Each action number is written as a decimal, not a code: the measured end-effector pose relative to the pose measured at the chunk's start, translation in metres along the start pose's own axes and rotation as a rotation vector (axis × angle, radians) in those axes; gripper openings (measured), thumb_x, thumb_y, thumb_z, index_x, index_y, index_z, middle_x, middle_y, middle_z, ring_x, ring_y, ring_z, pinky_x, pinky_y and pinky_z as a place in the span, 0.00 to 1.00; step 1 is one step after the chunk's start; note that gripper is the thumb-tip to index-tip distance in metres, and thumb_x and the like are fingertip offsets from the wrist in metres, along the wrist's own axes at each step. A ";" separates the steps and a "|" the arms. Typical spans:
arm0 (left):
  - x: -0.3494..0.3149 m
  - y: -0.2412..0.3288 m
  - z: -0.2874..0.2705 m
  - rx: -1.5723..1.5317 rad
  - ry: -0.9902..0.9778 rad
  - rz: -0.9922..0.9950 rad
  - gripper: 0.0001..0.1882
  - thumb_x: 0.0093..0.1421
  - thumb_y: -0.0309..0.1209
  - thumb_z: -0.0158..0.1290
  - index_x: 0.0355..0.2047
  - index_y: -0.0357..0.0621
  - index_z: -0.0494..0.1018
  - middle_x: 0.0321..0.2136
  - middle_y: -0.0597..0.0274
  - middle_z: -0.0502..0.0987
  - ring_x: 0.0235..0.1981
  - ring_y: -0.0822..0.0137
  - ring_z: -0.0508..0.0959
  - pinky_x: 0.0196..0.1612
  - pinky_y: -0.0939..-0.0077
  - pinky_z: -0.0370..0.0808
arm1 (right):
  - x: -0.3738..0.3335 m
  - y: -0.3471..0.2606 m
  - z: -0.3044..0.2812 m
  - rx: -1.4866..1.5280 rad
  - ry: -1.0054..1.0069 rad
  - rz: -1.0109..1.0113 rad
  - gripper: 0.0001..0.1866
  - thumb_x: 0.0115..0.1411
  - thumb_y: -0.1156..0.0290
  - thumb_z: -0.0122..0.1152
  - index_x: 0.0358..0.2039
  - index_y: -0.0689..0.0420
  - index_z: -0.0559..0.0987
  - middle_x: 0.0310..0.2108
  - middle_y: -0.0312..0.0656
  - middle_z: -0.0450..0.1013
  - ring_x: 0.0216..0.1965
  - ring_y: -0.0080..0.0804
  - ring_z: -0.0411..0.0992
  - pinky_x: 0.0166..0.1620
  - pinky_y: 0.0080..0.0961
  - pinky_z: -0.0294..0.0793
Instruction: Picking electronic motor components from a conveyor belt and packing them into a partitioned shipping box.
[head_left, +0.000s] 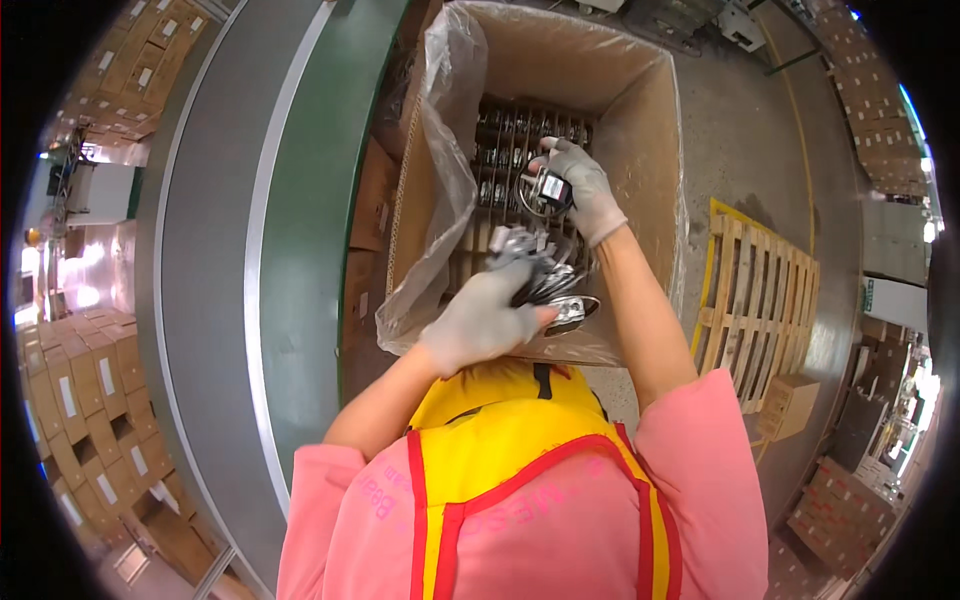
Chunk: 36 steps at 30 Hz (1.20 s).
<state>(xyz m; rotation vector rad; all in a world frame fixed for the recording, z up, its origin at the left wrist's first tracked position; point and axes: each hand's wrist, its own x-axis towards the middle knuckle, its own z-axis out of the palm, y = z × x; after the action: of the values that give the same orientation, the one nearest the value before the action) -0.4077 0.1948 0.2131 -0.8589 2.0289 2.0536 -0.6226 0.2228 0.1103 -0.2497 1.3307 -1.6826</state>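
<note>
Both my hands wear grey-white gloves with bare fingertips and reach over a large cardboard box (625, 150). My left hand (485, 318) is closed around a bundle of metal parts with dark cables (540, 275), partly smeared by motion. In my right hand (580, 185), the fingers grip a small black part with a white label (551, 188); a thin dark cable loops beside it. Below both hands, cardboard dividers (515, 217) split the box into narrow cells. Several shiny metal parts (497, 158) fill the far rows. My left hand hides part of the near cells.
A clear plastic liner (440, 200) hangs over the box's left wall. Left of the box runs a green-edged grey conveyor (230, 200). A wooden pallet (755, 290) and a small carton (788, 405) lie on the floor at right. Stacked cartons (95, 400) stand far left.
</note>
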 end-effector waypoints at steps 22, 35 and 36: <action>0.170 -0.184 0.021 -0.463 0.343 -0.532 0.12 0.60 0.24 0.51 0.41 0.38 0.61 0.30 0.52 0.72 0.18 0.60 0.75 0.16 0.66 0.75 | 0.008 0.175 -0.112 -0.438 0.515 0.308 0.21 0.50 0.71 0.60 0.45 0.65 0.74 0.38 0.46 0.75 0.38 0.33 0.73 0.41 0.32 0.72; 0.171 -0.210 0.004 -0.545 0.382 -0.606 0.09 0.61 0.25 0.51 0.40 0.41 0.64 0.28 0.56 0.72 0.20 0.63 0.75 0.21 0.65 0.78 | 0.005 0.181 -0.078 -1.319 0.125 0.192 0.14 0.56 0.61 0.55 0.33 0.60 0.79 0.35 0.55 0.76 0.40 0.55 0.74 0.45 0.43 0.72; 0.172 -0.209 0.005 -0.542 0.397 -0.599 0.10 0.61 0.26 0.51 0.41 0.42 0.64 0.28 0.56 0.72 0.20 0.63 0.75 0.21 0.65 0.78 | 0.006 0.181 -0.077 -1.318 0.122 0.196 0.14 0.56 0.61 0.55 0.33 0.60 0.79 0.35 0.55 0.76 0.40 0.55 0.74 0.45 0.43 0.72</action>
<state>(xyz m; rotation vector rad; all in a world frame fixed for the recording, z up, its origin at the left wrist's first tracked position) -0.4534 0.1669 -0.0520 -1.8205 1.0872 2.1760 -0.5787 0.2741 -0.0746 -0.7288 2.2959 -0.4431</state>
